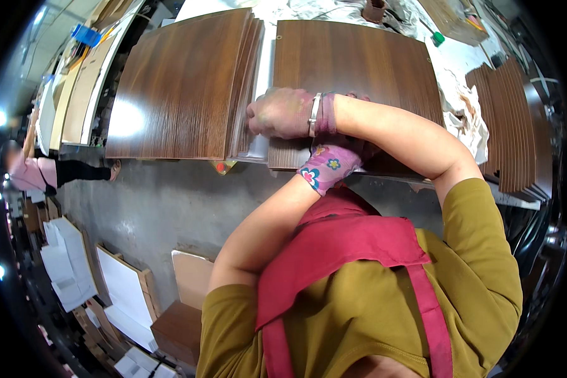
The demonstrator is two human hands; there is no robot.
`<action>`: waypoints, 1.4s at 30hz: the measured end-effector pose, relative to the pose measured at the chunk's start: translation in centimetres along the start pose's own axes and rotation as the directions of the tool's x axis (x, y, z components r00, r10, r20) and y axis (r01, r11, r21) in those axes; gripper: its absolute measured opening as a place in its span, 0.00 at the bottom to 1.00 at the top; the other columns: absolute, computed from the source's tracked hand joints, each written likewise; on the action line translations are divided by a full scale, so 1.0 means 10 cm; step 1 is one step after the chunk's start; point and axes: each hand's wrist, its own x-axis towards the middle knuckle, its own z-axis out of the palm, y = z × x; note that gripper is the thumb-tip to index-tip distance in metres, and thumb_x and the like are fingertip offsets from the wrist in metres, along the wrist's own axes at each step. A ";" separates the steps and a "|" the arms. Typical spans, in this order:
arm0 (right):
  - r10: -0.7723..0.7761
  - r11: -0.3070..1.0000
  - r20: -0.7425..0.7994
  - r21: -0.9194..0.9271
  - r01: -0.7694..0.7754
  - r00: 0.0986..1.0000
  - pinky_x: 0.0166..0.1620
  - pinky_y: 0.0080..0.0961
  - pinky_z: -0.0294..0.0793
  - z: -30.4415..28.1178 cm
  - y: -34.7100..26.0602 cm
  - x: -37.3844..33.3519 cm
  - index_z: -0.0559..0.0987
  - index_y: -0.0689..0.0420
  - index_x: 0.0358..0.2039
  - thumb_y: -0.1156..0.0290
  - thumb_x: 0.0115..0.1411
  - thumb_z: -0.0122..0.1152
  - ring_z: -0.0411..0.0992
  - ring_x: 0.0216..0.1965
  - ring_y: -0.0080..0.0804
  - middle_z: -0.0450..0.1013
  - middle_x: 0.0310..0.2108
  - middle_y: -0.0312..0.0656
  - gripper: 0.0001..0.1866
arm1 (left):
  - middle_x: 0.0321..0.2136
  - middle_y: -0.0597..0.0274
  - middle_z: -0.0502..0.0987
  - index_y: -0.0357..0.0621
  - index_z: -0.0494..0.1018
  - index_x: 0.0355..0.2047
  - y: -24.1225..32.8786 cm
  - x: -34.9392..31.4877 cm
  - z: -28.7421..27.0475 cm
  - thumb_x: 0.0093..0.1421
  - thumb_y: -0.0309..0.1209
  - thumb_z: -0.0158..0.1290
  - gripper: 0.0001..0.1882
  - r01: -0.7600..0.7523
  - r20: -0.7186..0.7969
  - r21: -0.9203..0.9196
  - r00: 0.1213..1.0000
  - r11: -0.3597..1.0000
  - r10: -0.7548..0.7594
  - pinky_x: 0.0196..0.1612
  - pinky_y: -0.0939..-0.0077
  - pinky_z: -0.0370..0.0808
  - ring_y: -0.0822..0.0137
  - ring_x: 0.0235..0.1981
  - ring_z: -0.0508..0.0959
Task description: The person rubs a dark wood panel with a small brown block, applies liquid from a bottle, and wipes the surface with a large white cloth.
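A dark brown wood-grain panel [353, 50] lies flat in front of me on a white-topped table. Over its left edge is my right hand [283, 113], in a thin stained purple glove with a pale band at the wrist. Its fingers are curled closed and slightly blurred; whatever they hold, if anything, is hidden. My right forearm crosses over my left hand [353, 151], which wears a pink glove with a flowered cuff. Only that cuff and a few fingertips beyond the forearm show, above the panel. Left of it lies a stack of similar brown panels [176, 88].
Several brown panels [501, 126] stand in a row at the right, beside a crumpled white cloth [463, 110]. A green-capped item [438, 39] and a box [457, 22] sit at the back. Another person [34, 170] is far left. White boards [126, 283] stand on the floor behind.
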 end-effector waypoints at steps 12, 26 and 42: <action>-0.026 0.999 -0.132 0.026 0.030 0.991 0.40 0.40 0.75 -0.29 0.54 -0.01 0.82 0.50 0.32 0.72 0.49 0.61 0.76 0.38 0.45 0.76 0.32 0.42 0.08 | 0.66 0.52 0.58 0.48 0.57 0.66 0.17 0.45 -0.76 0.61 0.56 0.48 0.39 0.085 0.598 0.200 0.778 0.976 -0.191 0.69 0.50 0.48 0.49 0.67 0.55; 0.274 0.939 -0.484 -0.053 -0.340 0.831 0.44 0.35 0.74 -0.91 2.05 0.23 0.81 0.51 0.34 0.70 0.56 0.55 0.75 0.42 0.43 0.76 0.38 0.42 0.08 | 0.66 0.58 0.59 0.52 0.62 0.65 0.21 0.51 -0.81 0.60 0.56 0.50 0.37 0.154 0.553 0.158 0.804 0.975 -0.217 0.69 0.51 0.46 0.53 0.69 0.53; 0.720 0.683 -0.607 0.706 -0.189 0.337 0.52 0.20 0.72 -0.78 1.04 -2.85 0.80 0.60 0.45 0.68 0.60 0.65 0.74 0.47 0.24 0.78 0.45 0.39 0.15 | 0.56 0.49 0.71 0.38 0.70 0.56 -0.18 0.70 -1.12 0.67 0.28 0.46 0.18 0.249 0.494 -0.287 0.866 0.925 -0.080 0.65 0.66 0.62 0.53 0.61 0.68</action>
